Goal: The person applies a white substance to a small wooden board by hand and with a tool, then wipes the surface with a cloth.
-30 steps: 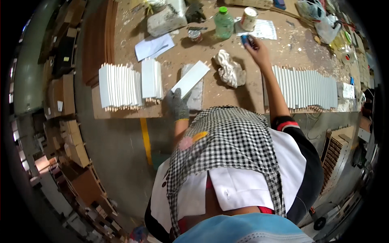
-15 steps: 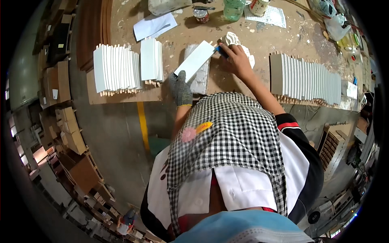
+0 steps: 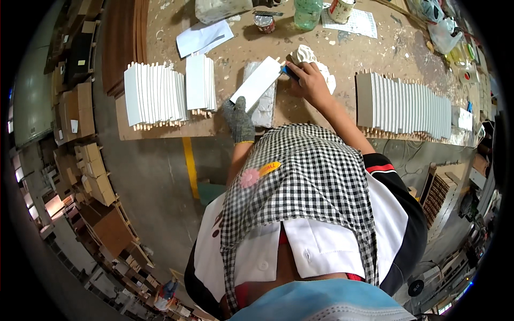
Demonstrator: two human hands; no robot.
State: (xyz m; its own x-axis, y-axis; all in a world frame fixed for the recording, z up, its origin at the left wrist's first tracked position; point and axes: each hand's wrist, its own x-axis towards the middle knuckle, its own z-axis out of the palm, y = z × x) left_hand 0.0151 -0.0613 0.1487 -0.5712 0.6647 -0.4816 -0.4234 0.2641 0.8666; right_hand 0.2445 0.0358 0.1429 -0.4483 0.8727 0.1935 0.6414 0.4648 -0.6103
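Note:
A white board (image 3: pixel 258 80) with wooden dowels at its far end lies slantwise, in the grip of my left hand (image 3: pixel 239 122) at its near end. That hand wears a grey knitted glove. Beneath the board is a pale block wrapped in plastic (image 3: pixel 263 114). My bare right hand (image 3: pixel 313 85) is closed round a small blue-and-dark tool (image 3: pixel 290 71); its kind is unclear. The tool's blue tip is at the board's far right corner, beside the dowels. A crumpled white cloth (image 3: pixel 305 54) lies just beyond the right hand.
White dowelled boards stand in rows on the left (image 3: pixel 155 93), beside them (image 3: pixel 201 83), and on the right (image 3: pixel 404 104). Farther back are white paper (image 3: pixel 205 38), a small tin (image 3: pixel 264 23), a green bottle (image 3: pixel 308 15) and a can (image 3: pixel 341 9).
My right hand has shifted slightly toward me and turned, so more of the tool shows at the board's far corner. My left hand keeps its hold on the board.

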